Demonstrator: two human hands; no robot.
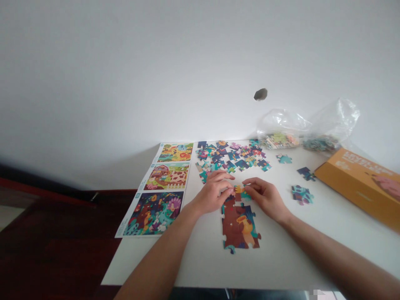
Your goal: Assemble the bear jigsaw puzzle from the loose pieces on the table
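A partly joined section of jigsaw puzzle (234, 227), brown with an orange jar, lies on the white table before me. At its top edge is a jigsaw piece (239, 194) with brown, yellow and teal on it. My right hand (265, 196) pinches that piece from the right between thumb and fingers. From the left, my left hand (214, 193) closes its thumb and forefinger at the piece's edge, its other fingers loosely bent. The left fingertips partly hide the section's upper left corner. Whether the piece is fully locked in, I cannot tell.
Loose jigsaw pieces (233, 156) lie heaped by the wall. A picture sheet (156, 189) is at the left table edge. Bagged pieces (279, 139) and another plastic bag (331, 125) stand back right, near an orange puzzle box (359, 183). Several single pieces (302, 194) lie before the box.
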